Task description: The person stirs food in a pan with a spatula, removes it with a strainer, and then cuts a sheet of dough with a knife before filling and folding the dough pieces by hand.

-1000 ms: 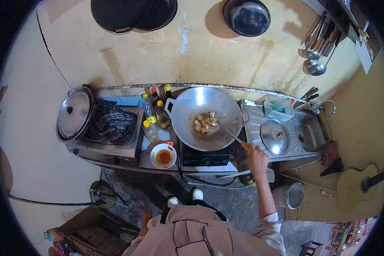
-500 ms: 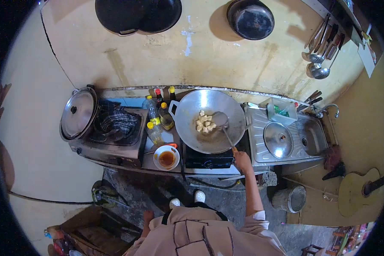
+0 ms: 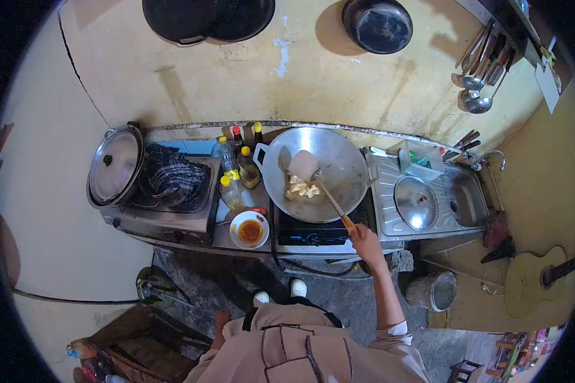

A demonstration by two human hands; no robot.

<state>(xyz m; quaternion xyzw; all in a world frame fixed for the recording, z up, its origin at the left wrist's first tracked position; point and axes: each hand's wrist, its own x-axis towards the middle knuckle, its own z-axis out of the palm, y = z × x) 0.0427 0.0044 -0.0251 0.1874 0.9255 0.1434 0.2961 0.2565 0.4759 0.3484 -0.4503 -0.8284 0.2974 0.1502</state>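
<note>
I see the stove (image 3: 313, 235) carrying the wok (image 3: 314, 172), with a lidded pot (image 3: 115, 165) on the burner far left and a sink (image 3: 463, 203) to the right. My right hand (image 3: 364, 241) is closed around the spatula (image 3: 319, 185) handle, its blade lifted over the pale food pieces (image 3: 302, 189) in the wok's bottom. They look pale, so I judge the frying is early, with more stirring left. A sauce bowl (image 3: 250, 230) sits beside the stove. My left hand (image 3: 220, 318) hangs low; I cannot tell its grip.

Long metal spatula w/ wooden handle (image 3: 319, 188) leans in big round silver wok (image 3: 348, 167), blade up over pale food chunks (image 3: 303, 189).
</note>
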